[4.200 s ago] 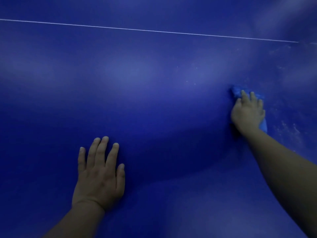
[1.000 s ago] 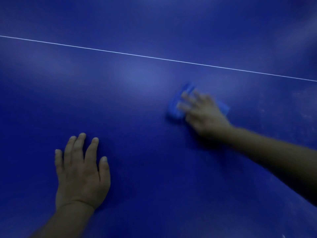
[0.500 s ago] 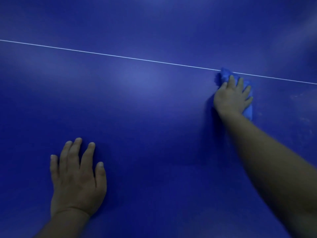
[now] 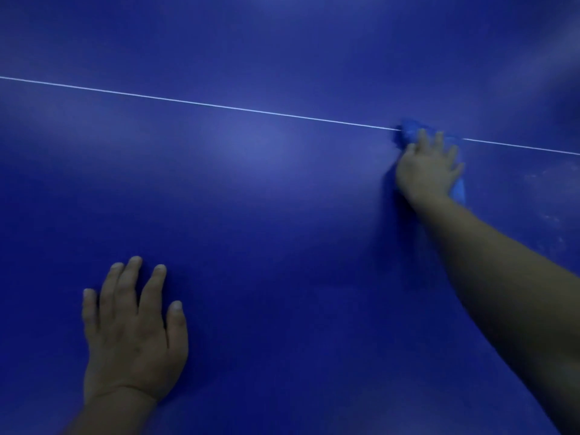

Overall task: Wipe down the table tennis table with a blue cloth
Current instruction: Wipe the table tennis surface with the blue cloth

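Since half a second ago, our right hand (image 4: 426, 171) barely shifts along the white line (image 4: 219, 105). Its fingers (image 4: 439, 142) lie straight and spread, pressing the blue cloth (image 4: 408, 130) flat for full wiping contact; most cloth is hidden beneath. Our left hand (image 4: 131, 334) rests flat, fingers extended, holding nothing, likely bracing us on the surface (image 4: 282, 246). Pale smudges (image 4: 546, 196) at right are hard to make out.

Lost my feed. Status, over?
Left hand flat on table. Right hand pressing blue cloth at white line. Nothing blocking.
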Demonstrator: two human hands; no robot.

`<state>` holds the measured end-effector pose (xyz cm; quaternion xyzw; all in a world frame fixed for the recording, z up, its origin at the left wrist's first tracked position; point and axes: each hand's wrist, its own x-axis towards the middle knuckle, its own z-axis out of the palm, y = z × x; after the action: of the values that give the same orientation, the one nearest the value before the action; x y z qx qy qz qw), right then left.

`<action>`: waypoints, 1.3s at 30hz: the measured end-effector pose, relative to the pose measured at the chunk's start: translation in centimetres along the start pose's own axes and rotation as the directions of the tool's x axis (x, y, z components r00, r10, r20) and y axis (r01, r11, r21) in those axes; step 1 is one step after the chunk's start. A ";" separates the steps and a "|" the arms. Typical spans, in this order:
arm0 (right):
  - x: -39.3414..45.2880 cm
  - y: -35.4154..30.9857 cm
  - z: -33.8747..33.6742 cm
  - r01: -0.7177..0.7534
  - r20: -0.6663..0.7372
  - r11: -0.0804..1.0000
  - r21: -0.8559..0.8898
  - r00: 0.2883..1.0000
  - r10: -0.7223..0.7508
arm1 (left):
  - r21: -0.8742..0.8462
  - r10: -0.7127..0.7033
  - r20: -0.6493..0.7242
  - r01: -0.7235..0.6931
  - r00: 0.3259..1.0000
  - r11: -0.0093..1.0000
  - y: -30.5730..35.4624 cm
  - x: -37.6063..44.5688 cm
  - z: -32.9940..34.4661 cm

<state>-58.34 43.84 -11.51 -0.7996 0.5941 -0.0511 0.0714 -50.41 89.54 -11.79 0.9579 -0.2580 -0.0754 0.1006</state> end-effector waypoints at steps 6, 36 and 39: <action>-6.5 -3.0 2.0 0.696 0.114 0.717 -0.040 0.716 -0.689 | -0.004 -0.005 0.003 0.005 1.000 1.000 0.0 0.0 0.0; -13.4 0.1 -0.4 0.803 0.169 0.593 -0.049 0.592 -0.788 | -0.080 0.022 -0.051 -0.026 0.998 0.996 -0.1 -0.4 -0.2; -24.7 3.6 -0.7 0.982 0.224 0.155 0.108 0.128 -0.966 | -0.088 0.021 -0.054 -0.026 0.998 0.996 -0.2 -0.6 -0.2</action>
<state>-68.97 66.39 -11.38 -0.9941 -0.0804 0.0317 0.0659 -50.83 90.05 -11.55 0.9510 -0.2630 -0.0600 0.1508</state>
